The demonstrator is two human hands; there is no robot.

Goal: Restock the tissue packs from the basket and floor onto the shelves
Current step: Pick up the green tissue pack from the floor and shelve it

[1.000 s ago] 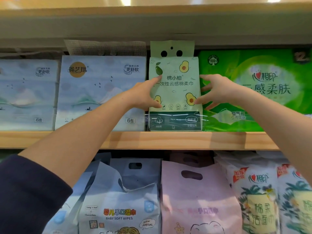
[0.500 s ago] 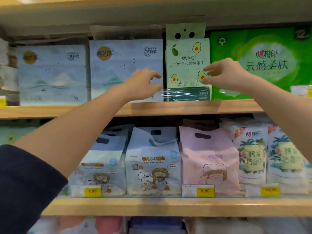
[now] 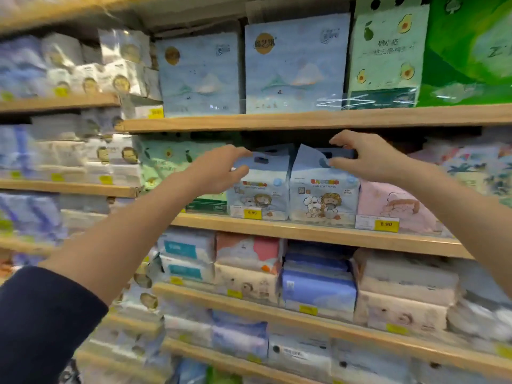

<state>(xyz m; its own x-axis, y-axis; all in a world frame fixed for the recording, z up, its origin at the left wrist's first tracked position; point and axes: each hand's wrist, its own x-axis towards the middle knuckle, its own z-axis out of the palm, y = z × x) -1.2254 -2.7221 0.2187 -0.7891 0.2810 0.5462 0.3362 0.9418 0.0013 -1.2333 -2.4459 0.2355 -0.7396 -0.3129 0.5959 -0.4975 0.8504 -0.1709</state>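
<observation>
The pale green avocado-print tissue pack (image 3: 386,56) stands upright on the upper wooden shelf (image 3: 318,119), between a blue pack (image 3: 296,65) and a large green pack (image 3: 471,51). Both my hands hang in the air in front of the shelf below. My left hand (image 3: 219,170) holds nothing, fingers loosely bent, in front of a blue baby-wipes bag (image 3: 260,189). My right hand (image 3: 365,156) is also empty, fingers half curled, in front of the top of a second blue baby-wipes bag (image 3: 321,189). Whether either hand touches a bag is unclear.
A pink bag (image 3: 393,203) stands right of the blue bags, with yellow price tags (image 3: 386,224) along the shelf edge. Lower shelves (image 3: 277,306) carry stacked tissue packs. A second shelf unit with white packs (image 3: 69,67) runs along the left.
My hands let go of the avocado pack, which stays on the upper shelf, and dropped to the level of the shelf below. The view swung down and left.
</observation>
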